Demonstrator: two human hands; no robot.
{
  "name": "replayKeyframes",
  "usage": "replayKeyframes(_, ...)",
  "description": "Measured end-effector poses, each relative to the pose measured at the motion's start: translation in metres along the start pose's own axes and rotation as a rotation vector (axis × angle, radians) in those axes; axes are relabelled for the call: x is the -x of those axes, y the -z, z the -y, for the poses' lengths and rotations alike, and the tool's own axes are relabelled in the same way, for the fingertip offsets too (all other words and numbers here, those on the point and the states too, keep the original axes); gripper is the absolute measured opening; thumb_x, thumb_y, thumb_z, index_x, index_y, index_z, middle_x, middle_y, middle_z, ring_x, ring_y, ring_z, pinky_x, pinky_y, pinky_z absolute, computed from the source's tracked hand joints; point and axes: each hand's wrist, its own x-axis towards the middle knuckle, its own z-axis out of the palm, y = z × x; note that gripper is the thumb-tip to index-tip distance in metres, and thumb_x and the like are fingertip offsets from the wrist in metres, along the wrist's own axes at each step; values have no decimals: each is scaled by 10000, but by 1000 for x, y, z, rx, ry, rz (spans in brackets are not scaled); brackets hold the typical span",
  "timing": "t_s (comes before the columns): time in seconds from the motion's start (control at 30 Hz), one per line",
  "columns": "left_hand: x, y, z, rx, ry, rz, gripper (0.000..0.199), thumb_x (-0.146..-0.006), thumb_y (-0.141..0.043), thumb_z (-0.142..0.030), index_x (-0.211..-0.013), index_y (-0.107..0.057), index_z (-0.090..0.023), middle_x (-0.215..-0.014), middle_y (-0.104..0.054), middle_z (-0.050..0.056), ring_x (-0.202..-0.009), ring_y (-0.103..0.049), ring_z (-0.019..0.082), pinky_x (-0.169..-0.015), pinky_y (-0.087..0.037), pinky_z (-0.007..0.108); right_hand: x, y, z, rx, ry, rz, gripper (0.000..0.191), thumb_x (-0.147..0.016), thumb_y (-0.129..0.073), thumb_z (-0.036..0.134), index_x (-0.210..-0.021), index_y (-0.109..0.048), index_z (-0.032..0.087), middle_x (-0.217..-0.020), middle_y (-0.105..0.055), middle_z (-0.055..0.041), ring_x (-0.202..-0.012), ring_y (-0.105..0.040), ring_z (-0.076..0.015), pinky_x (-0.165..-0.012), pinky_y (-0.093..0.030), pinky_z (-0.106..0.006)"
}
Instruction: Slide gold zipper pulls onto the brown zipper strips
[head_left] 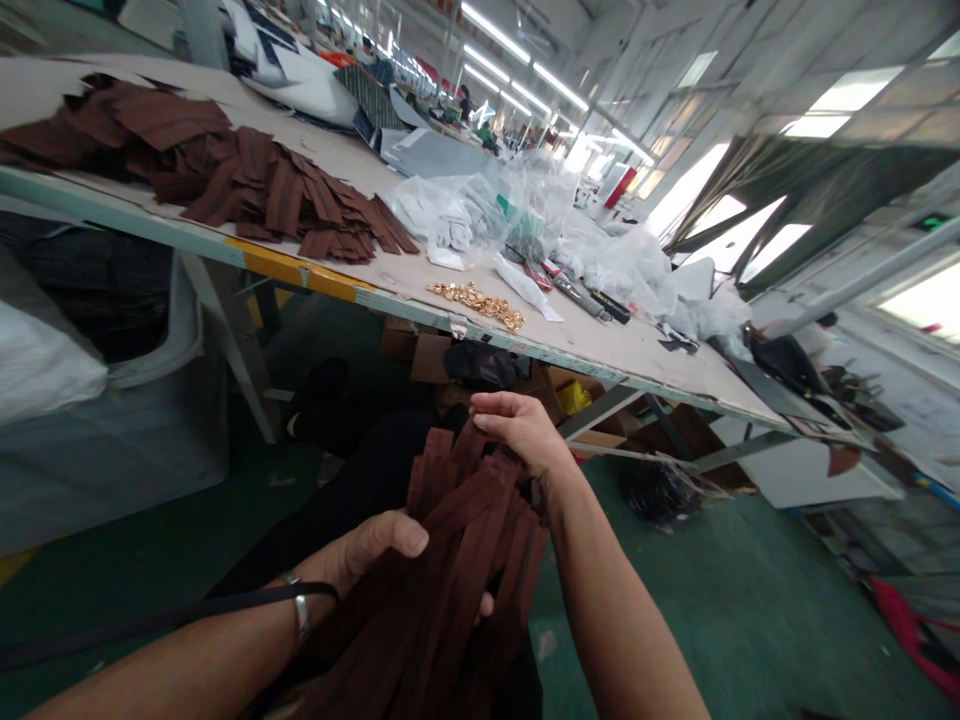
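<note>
A thick bundle of brown zipper tapes [457, 540] hangs over my lap, below the table's front edge. My left hand [379, 550] is wrapped round the bundle from the left, thumb on top and a fingertip showing on the far side. At the bundle's upper end, my right hand [517, 430] pinches the end of one tape between thumb and fingers; its other fingers are partly hidden behind the tapes. On the table ahead lies a small pile of gold metal pieces [480, 302], which look like zipper sliders.
A large heap of brown tapes [255, 180] covers the table's left part. Clear plastic bags [517, 210] and a dark-handled tool [581, 298] lie further right. A grey bin [112, 450] stands at left under the table [637, 355]. Cardboard boxes [431, 358] sit beneath it.
</note>
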Motion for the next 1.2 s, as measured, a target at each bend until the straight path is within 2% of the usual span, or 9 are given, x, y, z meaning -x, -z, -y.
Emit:
replayKeyframes(0.1,1,-3,0,5,-6,-20,673,-658,-525,-245,-1258,-554,59,-1133,-720,199,-988,-697,265,-899,-504,353,2,-4,5,-15,14,33,301,-558,-804,202,-852,-740,201,-799,-750,-6,-692,-669,-132,-643,-514,-250)
replayKeyframes(0.23,4,-8,1,16,-33,-50,635,-690,-508,-260,-1236,-576,58,-1122,-726,191,-986,-698,253,-894,-504,338,8,-5,11,18,-51,169,260,-525,-833,203,-768,-753,159,-723,-746,-39,-630,-664,-155,-590,-521,-264)
replayKeyframes(0.4,3,-12,1,-1,-34,-61,643,-659,-537,-196,-1248,-569,58,-1107,-727,211,-969,-704,271,-886,-512,360,9,1,15,44,-54,126,311,-620,-808,212,-925,-746,211,-792,-744,0,-625,-640,-117,-540,-506,-212)
replayKeyframes(0.5,2,-15,0,-5,-31,-66,633,-670,-529,-185,-1252,-567,60,-1115,-723,215,-977,-702,274,-898,-513,362,7,1,15,62,-95,152,272,-602,-818,174,-867,-758,181,-711,-733,-9,-524,-600,-113,-454,-470,-204)
replayKeyframes(0.6,2,-18,1,-9,-32,-70,613,-687,-512,-178,-1252,-571,54,-1110,-725,212,-968,-707,269,-888,-522,356,5,-1,12,37,-109,153,282,-609,-803,177,-884,-751,204,-752,-741,-1,-554,-617,-112,-452,-468,-189)
replayKeyframes(0.73,2,-21,0,-17,-40,-74,606,-672,-518,-162,-1238,-586,42,-1092,-733,205,-956,-711,264,-864,-531,347,1,0,7,11,-140,169,277,-594,-798,216,-866,-747,197,-657,-715,7,-468,-580,-105,-408,-456,-199)
replayKeyframes(0.83,5,-19,0,-33,-49,-84,558,-701,-507,-189,-1206,-615,23,-1125,-717,221,-982,-701,282,-875,-520,364,1,-1,7,10,-126,185,269,-593,-800,231,-853,-752,183,-614,-697,20,-429,-537,-76,-410,-431,-181)
replayKeyframes(1.03,8,-9,1,-65,-72,-102,542,-721,-537,-260,-1190,-633,-5,-1153,-698,244,-1016,-677,357,-894,-492,444,6,1,17,98,-61,218,174,-610,-779,187,-784,-767,185,-634,-719,16,-495,-586,-86,-483,-453,-188)
replayKeyframes(1.2,5,-9,4,-62,-131,-101,584,-730,-536,-262,-1222,-590,48,-1156,-677,293,-998,-680,376,-892,-489,472,11,-3,22,164,-27,299,142,-633,-749,171,-772,-774,177,-662,-740,3,-554,-634,-119,-553,-490,-226)
